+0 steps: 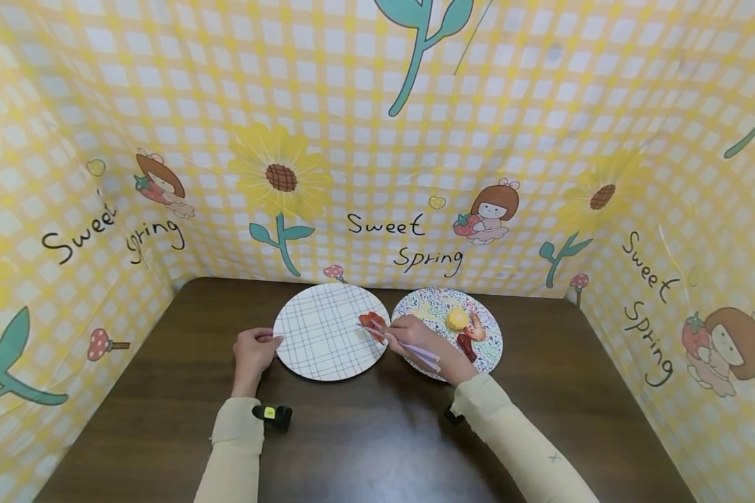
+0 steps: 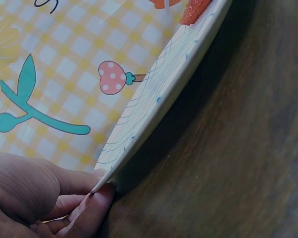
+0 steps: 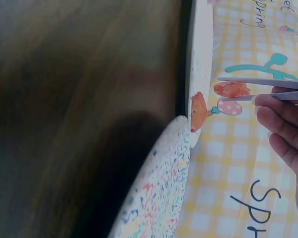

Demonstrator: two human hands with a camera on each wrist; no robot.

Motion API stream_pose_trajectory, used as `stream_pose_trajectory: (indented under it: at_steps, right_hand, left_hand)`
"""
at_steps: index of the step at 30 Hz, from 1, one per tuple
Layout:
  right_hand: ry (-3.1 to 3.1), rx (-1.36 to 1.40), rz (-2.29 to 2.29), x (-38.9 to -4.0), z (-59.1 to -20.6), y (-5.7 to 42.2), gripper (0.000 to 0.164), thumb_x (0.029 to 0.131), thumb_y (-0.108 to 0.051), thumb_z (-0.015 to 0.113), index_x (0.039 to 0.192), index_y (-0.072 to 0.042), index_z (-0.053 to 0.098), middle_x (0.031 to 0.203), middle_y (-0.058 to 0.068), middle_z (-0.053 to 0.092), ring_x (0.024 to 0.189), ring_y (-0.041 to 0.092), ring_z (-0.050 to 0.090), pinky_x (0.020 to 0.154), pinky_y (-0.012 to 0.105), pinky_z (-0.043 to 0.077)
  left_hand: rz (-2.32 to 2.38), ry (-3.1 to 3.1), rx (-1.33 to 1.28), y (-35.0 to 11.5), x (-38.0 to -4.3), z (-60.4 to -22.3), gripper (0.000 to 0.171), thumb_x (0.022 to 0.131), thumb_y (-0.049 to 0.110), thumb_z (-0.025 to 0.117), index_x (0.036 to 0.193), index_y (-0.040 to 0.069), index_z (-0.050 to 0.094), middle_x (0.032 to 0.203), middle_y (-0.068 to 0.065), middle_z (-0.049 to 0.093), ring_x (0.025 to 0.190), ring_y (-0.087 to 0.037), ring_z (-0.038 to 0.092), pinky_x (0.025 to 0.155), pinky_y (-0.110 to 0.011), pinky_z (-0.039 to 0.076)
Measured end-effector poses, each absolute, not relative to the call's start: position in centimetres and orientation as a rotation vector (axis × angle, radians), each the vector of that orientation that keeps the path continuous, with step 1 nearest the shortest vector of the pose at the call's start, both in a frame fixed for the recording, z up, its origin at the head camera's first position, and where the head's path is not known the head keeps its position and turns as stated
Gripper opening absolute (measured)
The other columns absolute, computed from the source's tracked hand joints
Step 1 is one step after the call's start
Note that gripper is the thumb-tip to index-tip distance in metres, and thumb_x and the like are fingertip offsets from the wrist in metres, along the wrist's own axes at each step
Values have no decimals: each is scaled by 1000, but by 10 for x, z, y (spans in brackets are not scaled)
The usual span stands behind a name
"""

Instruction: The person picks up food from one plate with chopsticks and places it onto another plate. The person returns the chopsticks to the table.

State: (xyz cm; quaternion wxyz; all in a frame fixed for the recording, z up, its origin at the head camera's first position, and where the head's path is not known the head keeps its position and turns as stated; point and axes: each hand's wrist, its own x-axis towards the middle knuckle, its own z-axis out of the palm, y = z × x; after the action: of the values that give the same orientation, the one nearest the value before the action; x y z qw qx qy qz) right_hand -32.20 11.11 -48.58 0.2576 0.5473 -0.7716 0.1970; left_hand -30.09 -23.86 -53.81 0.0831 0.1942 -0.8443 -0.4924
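Note:
My left hand pinches the left rim of a white plate with blue grid lines; the left wrist view shows the rim between thumb and fingers. My right hand grips pale purple chopsticks above the grid plate's right side. Between their tips is a rough orange-red food piece; whether both sticks touch it I cannot tell. Another smooth orange-red piece lies on the grid plate. Partly behind my right hand and forearm stands a speckled plate.
On the speckled plate are a round yellow piece, a shrimp-like piece and a dark red piece. Both plates stand near the back of the dark wooden table. A yellow checked cloth hangs behind and on both sides.

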Motion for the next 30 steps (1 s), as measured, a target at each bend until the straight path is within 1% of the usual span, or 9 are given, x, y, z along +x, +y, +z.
stream_pose_trajectory:
  at_steps: [3,7,9,15,18,21,24,26,30]
  right_hand:
    - [-2018,1511,522,-323,-490,107,17,94,-1,61,96,3,77,76,7,68,69,19,61,68,30,51]
    - [-1888,1527,482,-326,-496,100,39,105,-16,46,91,2,77,76,7,71,66,18,62,64,27,51]
    - [-1822,1518,468,-328,-498,97,42,105,-17,44,90,3,78,78,9,73,66,19,65,64,27,53]
    - [-1764,1494,427,-333,-505,91,46,106,-20,41,87,0,78,78,7,72,65,18,65,63,25,53]
    - [-1781,1507,395,-332,-507,91,36,103,-15,48,88,-1,78,78,6,72,66,17,64,63,25,52]
    - [-1830,1528,379,-329,-507,91,19,94,-7,61,90,-1,78,77,6,72,67,16,64,63,26,52]
    - [-1912,1522,391,-324,-505,91,10,86,-4,71,92,-1,79,78,6,72,68,17,64,65,28,53]
    - [-1989,1521,449,-319,-502,91,10,84,-2,73,92,0,79,79,7,72,69,19,65,67,29,53]
    - [-2139,1510,606,-310,-496,92,8,87,0,70,91,2,77,82,10,72,74,20,66,70,30,54]
  left_hand:
    - [-1473,-2520,582,-239,-301,-538,34,92,14,72,117,-10,69,107,-26,70,94,-32,67,65,-26,50]
    - [-1472,-2520,578,-239,-300,-538,35,92,14,72,117,-10,69,108,-26,70,94,-33,67,65,-25,49]
    - [-1472,-2516,575,-239,-300,-539,35,92,14,72,117,-10,69,107,-27,70,94,-33,67,64,-24,49]
    - [-1473,-2508,572,-239,-301,-539,34,92,13,72,116,-10,69,106,-26,71,91,-32,67,61,-21,47]
    - [-1484,-2506,570,-238,-301,-539,34,92,13,73,116,-10,69,106,-26,71,89,-30,68,60,-21,47]
    - [-1493,-2502,574,-238,-302,-538,33,91,12,73,116,-10,70,104,-25,71,83,-26,68,59,-20,48]
    - [-1500,-2500,574,-238,-301,-538,32,91,12,74,115,-10,70,103,-24,72,78,-21,66,58,-20,48]
    - [-1502,-2501,573,-238,-301,-538,32,91,12,74,114,-9,70,102,-24,72,76,-19,66,58,-20,48]
    - [-1510,-2500,573,-239,-301,-538,32,91,12,74,115,-9,70,103,-24,72,76,-20,67,58,-21,49]
